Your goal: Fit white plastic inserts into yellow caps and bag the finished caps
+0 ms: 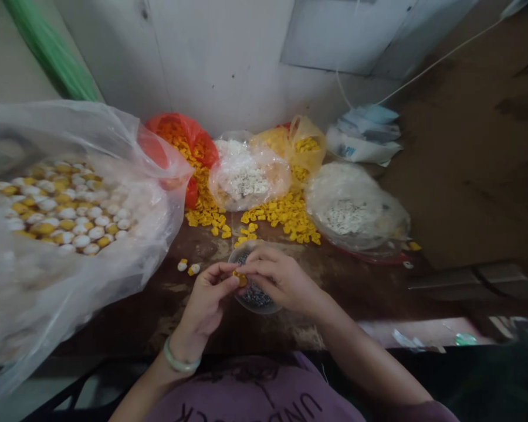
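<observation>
My left hand (212,293) pinches a small yellow plastic piece (242,279) between thumb and fingers. The fingertips of my right hand (284,278) are closed against the same piece from the other side; whether they hold something tiny of their own is hidden. Under my hands stands a round clear bowl (257,299) of small dark metallic bits, partly covered by the right hand. Two white-and-yellow pieces (188,267) lie on the table left of my hands. Beyond the bowl spreads a heap of loose yellow pieces (286,217).
A large clear bag (158,246) of white-and-yellow pieces fills the left. Behind stand a red bag (202,143), a clear bag of white parts (246,181) and a yellowish bag (310,140). Another clear bag (356,205) sits right, near packets (365,135). The wall (229,64) rises behind.
</observation>
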A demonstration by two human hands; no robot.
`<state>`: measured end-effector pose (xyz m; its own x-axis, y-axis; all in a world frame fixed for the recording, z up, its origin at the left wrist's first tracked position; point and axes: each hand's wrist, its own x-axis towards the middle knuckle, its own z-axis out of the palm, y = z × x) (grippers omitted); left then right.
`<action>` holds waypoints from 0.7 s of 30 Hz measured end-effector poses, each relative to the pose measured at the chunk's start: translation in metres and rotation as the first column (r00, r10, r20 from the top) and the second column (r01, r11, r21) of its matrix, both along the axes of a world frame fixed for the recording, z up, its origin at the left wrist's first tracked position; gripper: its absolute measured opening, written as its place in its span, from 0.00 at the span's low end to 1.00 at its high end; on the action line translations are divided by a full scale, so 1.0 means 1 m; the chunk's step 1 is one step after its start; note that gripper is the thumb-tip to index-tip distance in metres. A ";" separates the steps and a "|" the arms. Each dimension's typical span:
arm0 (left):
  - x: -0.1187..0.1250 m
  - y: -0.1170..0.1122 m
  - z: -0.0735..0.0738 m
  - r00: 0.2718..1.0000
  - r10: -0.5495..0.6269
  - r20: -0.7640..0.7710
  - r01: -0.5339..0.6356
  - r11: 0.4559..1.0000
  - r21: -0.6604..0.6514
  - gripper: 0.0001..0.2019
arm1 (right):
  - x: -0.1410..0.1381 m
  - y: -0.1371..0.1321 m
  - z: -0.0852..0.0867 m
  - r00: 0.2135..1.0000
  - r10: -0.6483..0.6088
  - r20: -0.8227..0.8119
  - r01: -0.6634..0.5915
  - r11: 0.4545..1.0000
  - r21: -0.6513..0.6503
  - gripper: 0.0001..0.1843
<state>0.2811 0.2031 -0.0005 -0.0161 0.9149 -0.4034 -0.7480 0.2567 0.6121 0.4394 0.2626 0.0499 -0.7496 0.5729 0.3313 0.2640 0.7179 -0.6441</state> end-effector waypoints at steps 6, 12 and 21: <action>-0.002 0.001 0.000 1.000 0.008 0.026 -0.008 1.000 0.019 0.18 | 0.038 0.043 -0.015 0.964 -0.264 0.006 0.264 0.964 0.004 0.13; -0.004 0.000 0.000 0.998 0.021 0.057 -0.024 0.999 0.047 0.18 | 0.087 0.120 -0.060 0.660 -0.598 0.454 0.581 0.790 0.196 0.12; -0.003 0.002 0.004 0.996 0.028 0.079 -0.032 0.998 0.053 0.16 | 0.078 0.120 -0.084 0.778 -0.504 0.376 0.514 0.854 0.080 0.10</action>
<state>0.2783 0.2052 0.0037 -0.0143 0.9352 -0.3539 -0.8012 0.2011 0.5636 0.5177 0.3828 -0.0341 -0.4082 0.9102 0.0701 0.8070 0.3957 -0.4384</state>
